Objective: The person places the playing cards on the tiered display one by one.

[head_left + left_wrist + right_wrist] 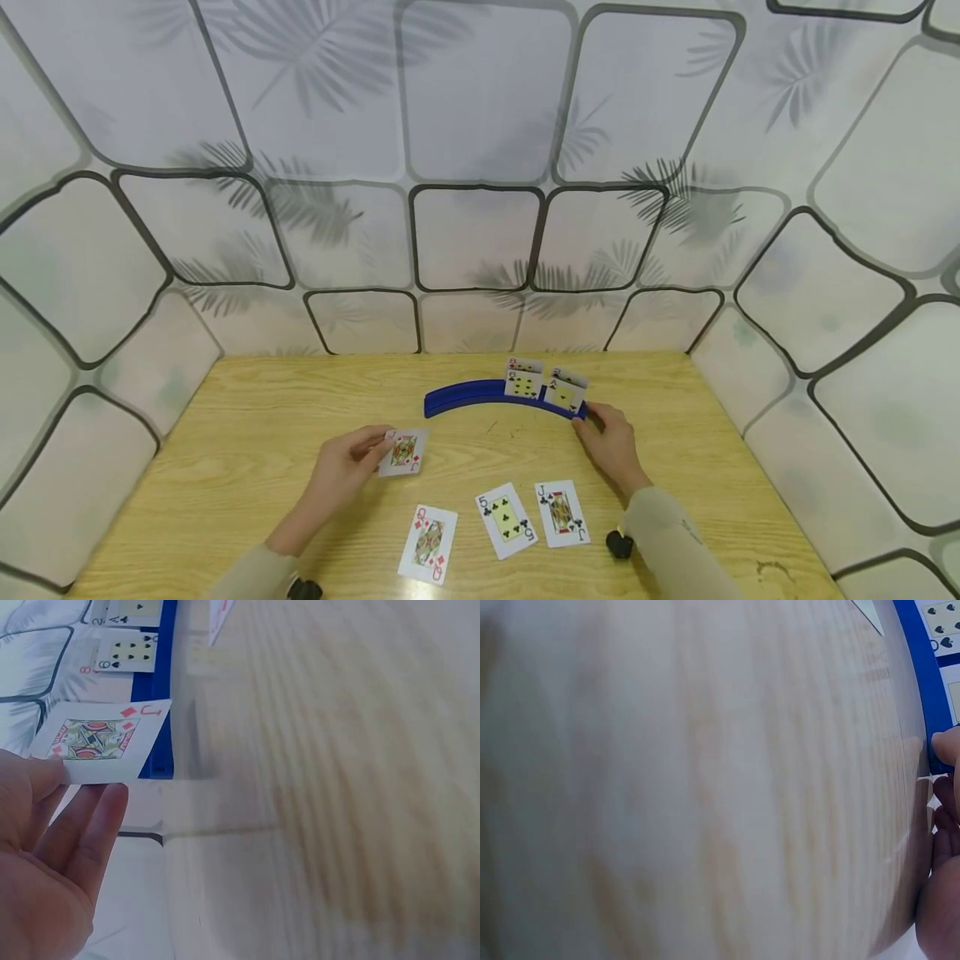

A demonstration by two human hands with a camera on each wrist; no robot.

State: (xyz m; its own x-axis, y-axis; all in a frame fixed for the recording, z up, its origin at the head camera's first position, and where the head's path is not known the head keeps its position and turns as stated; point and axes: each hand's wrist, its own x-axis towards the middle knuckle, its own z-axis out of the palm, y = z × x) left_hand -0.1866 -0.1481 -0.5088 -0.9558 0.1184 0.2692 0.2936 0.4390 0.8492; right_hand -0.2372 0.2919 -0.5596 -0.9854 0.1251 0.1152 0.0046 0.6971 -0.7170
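Observation:
My left hand (pixel 343 464) pinches the jack of diamonds (pixel 406 454) by its left edge, above the table. In the left wrist view the thumb lies on the face of this jack (pixel 97 741). A curved blue card holder (pixel 463 398) stands at the back. My right hand (pixel 615 444) grips its right end, thumb in front; in the right wrist view the other fingers are partly hidden behind. Upright in the holder are a six of spades (pixel 522 384) with a red eight (pixel 525 364) behind it, and a black ace (pixel 564 395) with a two (pixel 570 376) behind.
Face up on the wooden table (pixel 247 417) lie a queen of diamonds (pixel 428 543), a five of clubs (pixel 506 521) and a jack of clubs (pixel 562 513), in a row near the front. A patterned wall covering (pixel 480 242) closes off the back and sides.

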